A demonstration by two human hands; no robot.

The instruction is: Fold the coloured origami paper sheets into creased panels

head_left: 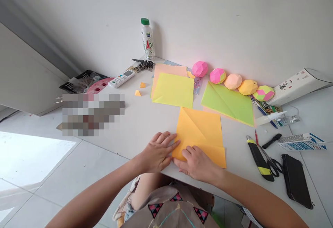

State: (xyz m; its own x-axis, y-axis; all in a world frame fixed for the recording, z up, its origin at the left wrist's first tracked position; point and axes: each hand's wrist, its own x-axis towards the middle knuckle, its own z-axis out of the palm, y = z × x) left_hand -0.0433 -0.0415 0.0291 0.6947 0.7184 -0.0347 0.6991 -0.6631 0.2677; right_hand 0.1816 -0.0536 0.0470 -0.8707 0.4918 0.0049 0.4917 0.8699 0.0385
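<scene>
An orange sheet of paper lies on the table before me, with a diagonal crease and its near edge folded up into a strip. At its left edge, my left hand rests palm down, fingers stretched out, a fingertip on the paper. My right hand presses on the folded strip near the lower left corner, its fingers bent and closed at the paper. Beyond lie a yellow sheet and a green sheet with a diagonal crease. Two small folded orange pieces sit to the left.
Several faceted paper balls line the wall. A bottle, keys and a remote stand or lie at the back left. On the right are a cutter, scissors, a black phone-like object and a white box.
</scene>
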